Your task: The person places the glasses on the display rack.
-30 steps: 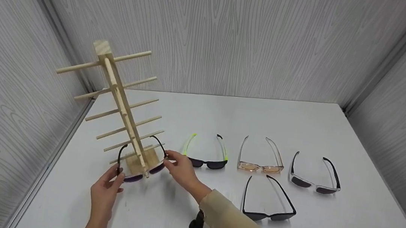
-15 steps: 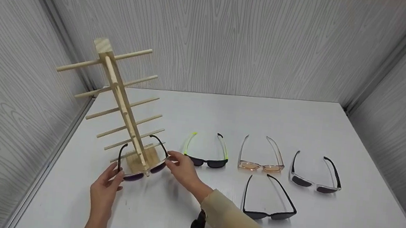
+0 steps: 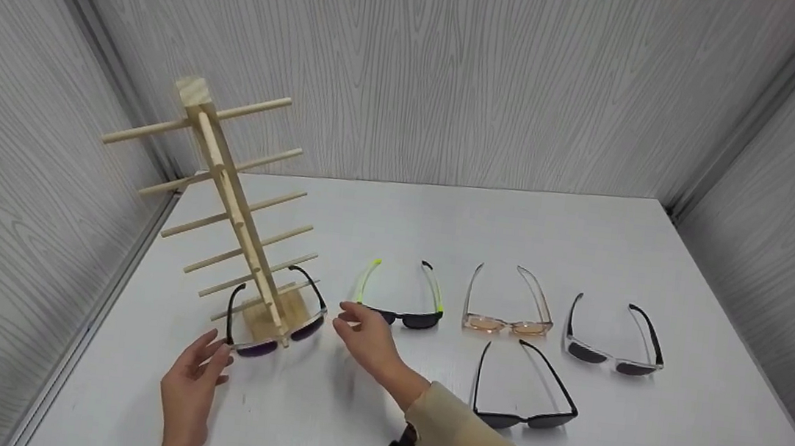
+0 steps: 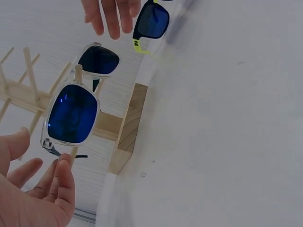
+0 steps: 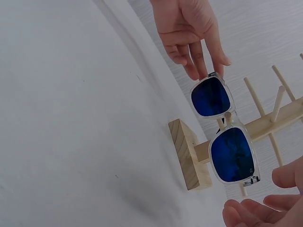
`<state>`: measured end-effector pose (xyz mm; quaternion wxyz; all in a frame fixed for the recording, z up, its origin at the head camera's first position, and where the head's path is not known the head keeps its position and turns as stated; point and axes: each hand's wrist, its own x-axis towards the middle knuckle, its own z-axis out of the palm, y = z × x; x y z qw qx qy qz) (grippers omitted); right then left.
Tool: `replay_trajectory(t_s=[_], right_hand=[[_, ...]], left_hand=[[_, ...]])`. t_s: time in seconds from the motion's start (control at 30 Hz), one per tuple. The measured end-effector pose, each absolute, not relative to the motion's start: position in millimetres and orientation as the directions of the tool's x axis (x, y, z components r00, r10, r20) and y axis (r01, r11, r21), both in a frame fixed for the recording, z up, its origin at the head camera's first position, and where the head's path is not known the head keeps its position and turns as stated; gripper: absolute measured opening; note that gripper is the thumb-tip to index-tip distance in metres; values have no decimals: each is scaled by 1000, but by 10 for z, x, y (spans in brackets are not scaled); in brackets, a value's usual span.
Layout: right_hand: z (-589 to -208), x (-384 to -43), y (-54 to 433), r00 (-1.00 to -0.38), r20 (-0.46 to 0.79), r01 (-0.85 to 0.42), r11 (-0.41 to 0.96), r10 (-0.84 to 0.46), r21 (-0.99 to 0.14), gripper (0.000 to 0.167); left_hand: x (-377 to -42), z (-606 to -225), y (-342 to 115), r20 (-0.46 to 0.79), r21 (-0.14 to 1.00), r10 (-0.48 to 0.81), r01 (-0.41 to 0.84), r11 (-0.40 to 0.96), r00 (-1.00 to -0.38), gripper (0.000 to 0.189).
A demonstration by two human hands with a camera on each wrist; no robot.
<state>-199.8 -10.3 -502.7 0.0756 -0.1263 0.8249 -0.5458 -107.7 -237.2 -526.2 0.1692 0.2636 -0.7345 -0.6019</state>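
Sunglasses with a clear front, dark temples and blue-purple lenses (image 3: 257,349) hang at the lowest pegs of a wooden display rack (image 3: 234,198), its post between the temples. My left hand (image 3: 191,379) is beside their left hinge, fingers spread and thumb apart; in the left wrist view its fingertips (image 4: 65,163) are right at the hinge. To the right of the frame, with a gap, my right hand (image 3: 372,342) holds nothing. Its fingers are loosely bent in the right wrist view, below the near lens (image 5: 232,153).
Black sunglasses with lime temples (image 3: 420,321) lie just behind my right hand. Farther right are peach-lensed glasses (image 3: 507,326), clear-fronted sunglasses with black temples (image 3: 587,352) and black sunglasses (image 3: 524,421). Grey wood-grain walls (image 3: 457,74) enclose the white table (image 3: 700,432).
Both hands have let go of the sunglasses. My right hand has drawn away to the right, my left slightly down and left. The sunglasses stay on the rack.
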Motion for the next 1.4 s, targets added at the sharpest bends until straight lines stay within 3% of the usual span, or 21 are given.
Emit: replay_trajectory(t_s=[0.67, 0.93, 1.4], right_hand=[[-4975, -1874, 272, -954, 25, -92, 212, -299, -973, 37], [-4685, -1706, 430, -952, 59, -111, 159, -300, -981, 32], [-4964, -1818, 730, -966, 77, -115, 143, -247, -983, 40]], left_hand=[[-936, -5120, -2274, -148, 971, -576, -229, 69, -804, 47], [-915, -5065, -2188, -169, 964, -578, -256, 73, -799, 41], [-920, -4972, -1997, -163, 976, -480, -213, 51, -862, 41]])
